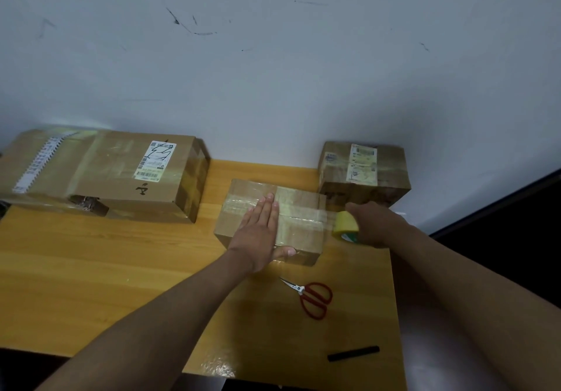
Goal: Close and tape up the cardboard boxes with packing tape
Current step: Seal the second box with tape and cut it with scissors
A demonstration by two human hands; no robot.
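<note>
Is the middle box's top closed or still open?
Closed. The middle box has its flaps lying flat under clear tape, with the left hand pressing flat on top.

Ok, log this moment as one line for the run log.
left hand flat on middle box | right hand pulling tape roll past right edge | scissors on table

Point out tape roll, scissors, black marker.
tape roll (346,226), head view, yellow outer side.
scissors (315,299), head view, red handles.
black marker (353,353), head view, middle of barrel.
</note>
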